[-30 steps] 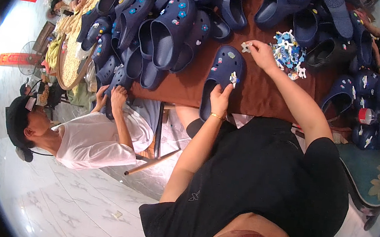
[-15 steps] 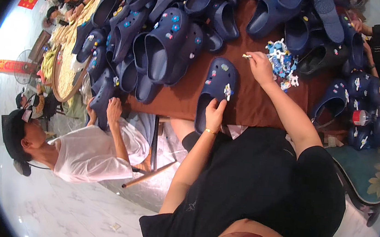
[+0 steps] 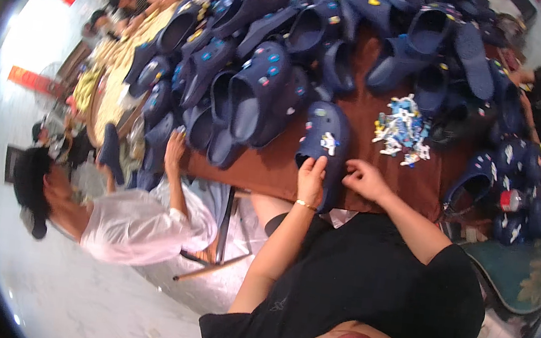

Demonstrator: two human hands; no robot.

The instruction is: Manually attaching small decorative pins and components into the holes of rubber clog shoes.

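Note:
A navy foam clog (image 3: 336, 120) is at the near edge of the table in front of me. My left hand (image 3: 310, 183) grips its upper, thumb and fingers pinched over the side. Just above those fingers a white charm (image 3: 330, 143) is fixed on the clog. Close to the clog's right side is my right hand (image 3: 368, 180), its fingers curled together; what they hold, if anything, is too small to make out. Beyond it lies a heap of small white, blue and yellow charms (image 3: 401, 130) on the brown cloth (image 3: 366, 73).
Many decorated navy clogs (image 3: 258, 95) are piled along the far and left side. More clogs (image 3: 512, 155) and a bottle (image 3: 511, 201) sit at the right. A person in white (image 3: 146, 222) handles a clog (image 3: 112, 152) at my left. A chair (image 3: 523, 275) stands right.
My right hand has come back from beside the charm heap to the clog's right side. The clog has turned slightly in my left hand. The person at left has lifted a clog.

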